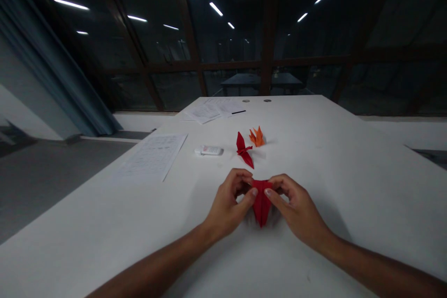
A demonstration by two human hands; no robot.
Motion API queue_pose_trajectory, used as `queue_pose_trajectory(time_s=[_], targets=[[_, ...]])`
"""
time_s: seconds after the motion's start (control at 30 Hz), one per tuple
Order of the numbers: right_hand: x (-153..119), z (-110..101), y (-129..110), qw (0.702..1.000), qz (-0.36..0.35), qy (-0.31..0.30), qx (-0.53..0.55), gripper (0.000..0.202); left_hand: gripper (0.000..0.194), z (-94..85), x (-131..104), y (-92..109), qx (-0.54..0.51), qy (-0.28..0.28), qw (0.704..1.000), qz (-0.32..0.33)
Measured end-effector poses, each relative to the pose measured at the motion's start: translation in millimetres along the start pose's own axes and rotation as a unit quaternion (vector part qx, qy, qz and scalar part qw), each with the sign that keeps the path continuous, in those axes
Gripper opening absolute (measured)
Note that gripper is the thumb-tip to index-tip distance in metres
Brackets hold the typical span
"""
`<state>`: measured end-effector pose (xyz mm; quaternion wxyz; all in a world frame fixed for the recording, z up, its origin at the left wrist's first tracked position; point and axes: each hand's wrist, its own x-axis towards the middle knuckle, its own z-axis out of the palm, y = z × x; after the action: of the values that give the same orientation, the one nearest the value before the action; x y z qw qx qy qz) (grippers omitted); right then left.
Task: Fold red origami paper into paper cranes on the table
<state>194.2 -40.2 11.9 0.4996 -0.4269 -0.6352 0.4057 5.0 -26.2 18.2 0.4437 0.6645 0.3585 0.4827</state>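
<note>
A folded red origami paper (261,205) is held over the near middle of the white table, its narrow point toward me and a crease down its centre. My left hand (231,202) pinches its upper left corner between thumb and fingers. On the other side my right hand (296,207) grips the upper right corner the same way. Just beyond my hands lies a finished red paper crane (243,150) with its wings spread. Behind it to the right stands an orange paper crane (257,136). Fingertips behind the red paper are partly hidden.
Left of the cranes lies a white bottle or tube (208,150) with printed text. A written sheet (153,156) rests along the table's left edge. Farther back are several papers (206,111), a dark pen (239,111) and two small round discs (267,100). Dark windows stand behind.
</note>
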Motion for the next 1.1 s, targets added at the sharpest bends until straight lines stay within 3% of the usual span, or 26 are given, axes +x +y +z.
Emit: queue_pose_trajectory(time_s=[0.13,0.27,0.33,0.47,0.57,0.9,1.1], targets=[[3.4,0.4,9.6,0.998,0.034,-0.003,0.056,0.036,0.036,-1.2,4.1,-5.6,-0.079,-0.031,0.995,-0.06],[8.3,1.1,11.4,0.984,0.096,-0.077,0.132,0.029,0.044,-4.9,8.4,-11.2,-0.128,-0.057,0.985,-0.098],[9.8,1.0,10.1,0.975,0.125,-0.077,0.169,0.028,0.04,-7.8,10.4,-12.6,-0.119,-0.065,0.985,-0.107],[11.2,0.6,10.4,0.966,0.15,-0.029,0.207,0.022,0.034,-15.0,13.6,-14.3,-0.103,-0.079,0.986,-0.103],[11.1,2.3,14.4,0.96,0.166,-0.043,0.221,0.018,0.033,-19.1,14.6,-13.9,-0.12,-0.089,0.984,-0.1],[7.6,6.5,15.9,0.946,0.199,-0.01,0.255,0.033,0.033,-20.9,15.3,-15.0,-0.094,-0.117,0.985,-0.09],[8.7,5.0,22.7,0.943,0.169,-0.076,0.276,0.03,0.034,-18.6,16.7,-23.2,-0.077,-0.076,0.988,-0.106]])
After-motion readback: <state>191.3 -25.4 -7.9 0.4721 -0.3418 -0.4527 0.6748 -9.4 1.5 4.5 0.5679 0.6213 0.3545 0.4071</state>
